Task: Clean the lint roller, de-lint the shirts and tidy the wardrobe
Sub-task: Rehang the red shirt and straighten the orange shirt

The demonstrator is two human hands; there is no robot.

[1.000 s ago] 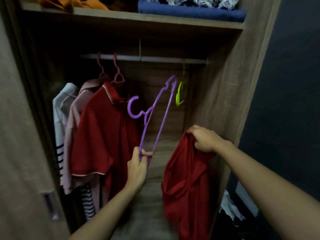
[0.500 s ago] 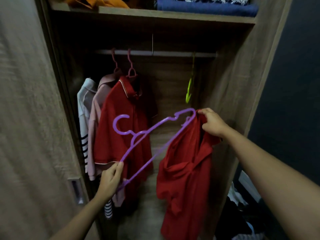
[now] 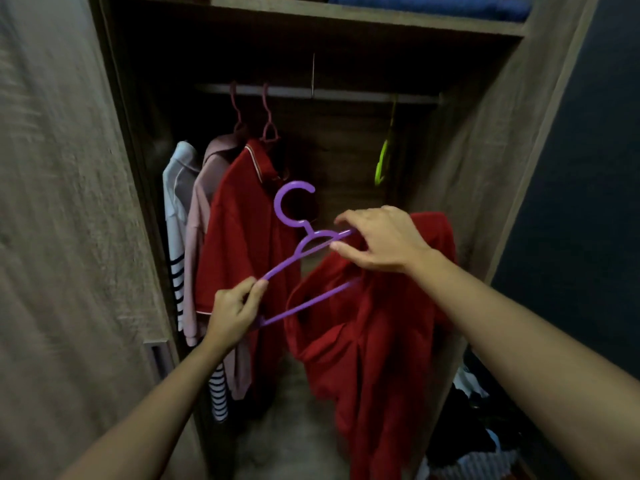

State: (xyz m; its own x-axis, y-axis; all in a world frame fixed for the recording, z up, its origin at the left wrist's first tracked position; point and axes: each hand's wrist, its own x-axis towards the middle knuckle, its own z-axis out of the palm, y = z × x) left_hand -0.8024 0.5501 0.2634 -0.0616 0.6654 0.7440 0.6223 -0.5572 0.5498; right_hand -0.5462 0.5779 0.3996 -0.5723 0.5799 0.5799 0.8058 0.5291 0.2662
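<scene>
On purple hanger (image 3: 294, 261): red shirt (image 3: 374, 334), crumpled, sagging.

**Wardrobe interior and surroundings, in dim light.** We face a wood-grain wardrobe (image 3: 485, 168). At 9 o'clock we see its door (image 3: 52, 237), blurred, with a recessed handle (image 3: 157, 355) near its inner edge. At 12 o'clock a shelf (image 3: 329, 15) spans the opening. Just below it a pale rail (image 3: 346, 95) runs across in front of the dark back panel (image 3: 346, 161). At 3 o'clock we see a dark blue wall (image 3: 588, 168). At 6 o'clock the base (image 3: 294, 431) shows grey.
</scene>
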